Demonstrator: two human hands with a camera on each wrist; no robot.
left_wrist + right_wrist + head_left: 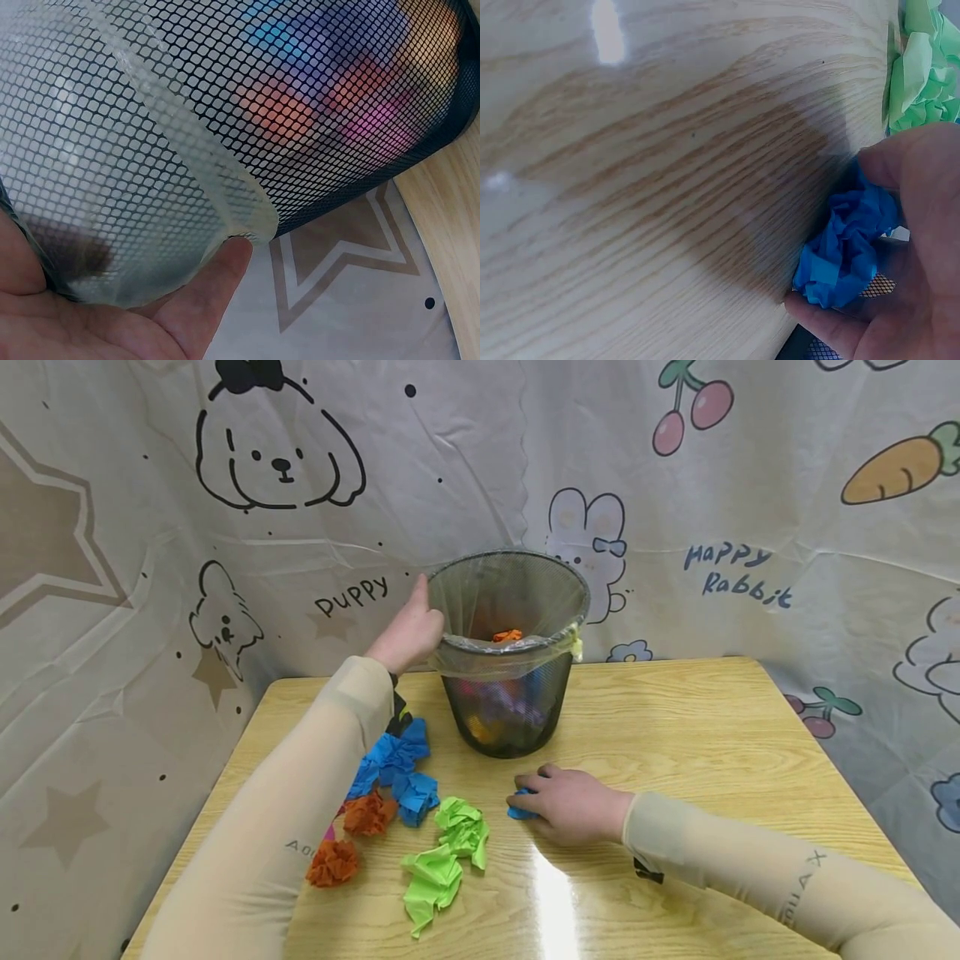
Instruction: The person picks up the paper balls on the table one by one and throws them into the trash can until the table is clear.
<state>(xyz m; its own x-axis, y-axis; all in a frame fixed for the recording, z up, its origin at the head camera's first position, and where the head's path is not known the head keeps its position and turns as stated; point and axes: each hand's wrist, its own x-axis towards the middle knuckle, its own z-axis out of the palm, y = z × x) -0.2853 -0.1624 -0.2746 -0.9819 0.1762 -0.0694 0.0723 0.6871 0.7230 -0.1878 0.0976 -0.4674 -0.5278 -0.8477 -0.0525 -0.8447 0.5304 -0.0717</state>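
A black mesh wastebasket (504, 727) with a clear liner stands at the back of the table. My left hand (412, 628) grips its rim on the left side; in the left wrist view the thumb (217, 289) lies against the outside, over the folded liner. Crumpled paper in several colours shows through the mesh, with an orange ball (507, 636) seen through the mouth. In front of the basket, my right hand (576, 806) holds a crumpled blue paper ball (844, 244) at the tabletop, fingers and thumb around it.
Left of the right hand lie two crumpled lime-green papers (461, 828). Farther left are orange paper balls (333, 863) and blue crumpled papers (415, 795), partly behind the left forearm. A printed cloth (450, 460) hangs behind the wooden table (675, 718).
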